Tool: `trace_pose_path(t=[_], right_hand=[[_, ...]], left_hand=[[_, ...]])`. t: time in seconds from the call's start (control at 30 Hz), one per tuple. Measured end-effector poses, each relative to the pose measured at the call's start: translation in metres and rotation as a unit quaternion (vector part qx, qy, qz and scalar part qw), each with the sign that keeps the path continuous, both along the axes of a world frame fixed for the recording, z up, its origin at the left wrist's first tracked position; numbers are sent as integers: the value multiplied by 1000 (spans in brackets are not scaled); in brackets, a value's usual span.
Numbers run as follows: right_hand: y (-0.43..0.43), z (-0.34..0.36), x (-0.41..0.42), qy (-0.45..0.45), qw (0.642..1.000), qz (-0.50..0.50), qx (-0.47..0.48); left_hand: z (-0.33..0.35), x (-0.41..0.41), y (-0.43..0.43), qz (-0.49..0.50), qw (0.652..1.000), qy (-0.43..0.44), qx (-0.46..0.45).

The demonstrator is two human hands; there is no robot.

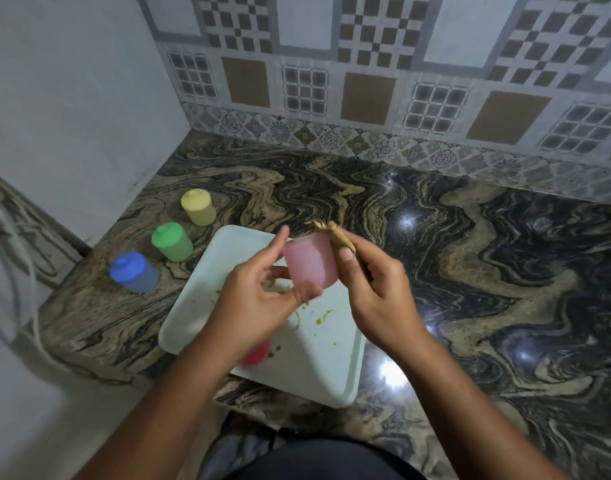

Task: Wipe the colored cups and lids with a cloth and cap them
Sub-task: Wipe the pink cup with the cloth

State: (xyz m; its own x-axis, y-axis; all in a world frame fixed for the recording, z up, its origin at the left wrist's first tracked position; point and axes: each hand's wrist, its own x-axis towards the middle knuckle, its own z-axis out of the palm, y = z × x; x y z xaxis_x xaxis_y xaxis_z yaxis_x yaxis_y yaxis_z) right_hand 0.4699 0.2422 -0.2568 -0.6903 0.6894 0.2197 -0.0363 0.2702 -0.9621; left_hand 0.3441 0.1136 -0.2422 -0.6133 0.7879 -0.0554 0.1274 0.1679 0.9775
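A translucent pink cup (309, 263) is held above the white tray (331, 362) by my left hand (259, 299), gripping its lower side. My right hand (373, 289) pinches a stained brownish cloth (333, 233) against the cup's upper right rim. A red lid (257, 353) lies on the tray, partly hidden under my left wrist. On the counter to the left stand three capped cups in a diagonal row: yellow (198, 206) farthest, green (172, 241) in the middle, blue (134, 272) nearest.
The tray carries yellowish smears and crumbs. It overhangs the front edge of the marbled stone counter (470, 271). A plain wall closes the left side and a tiled wall the back. Cables (6, 216) hang at the far left.
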Motion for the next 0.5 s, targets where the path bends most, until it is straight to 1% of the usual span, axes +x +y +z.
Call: trace_pose_path(t=[0.03,0.1,0.2,0.3,0.4,0.5], right_hand=[[0,3,-3,3,1000,4,-15],[-1,9,-6,14,998,21,-57],[-6,17,-6,32,989,59,-132],[-9,22,-9,51,984,72,-152],[-11,26,-14,74,990,45,-107],[-14,31,-17,62,996,66,15]], left_hand=[[1,1,-4,-15,1000,-1,-14],[-1,2,-11,-23,999,35,-19],[-1,2,-16,22,996,85,26],[3,2,-21,39,995,85,44],[6,1,-24,47,997,37,56],[12,4,-23,63,995,-24,77]])
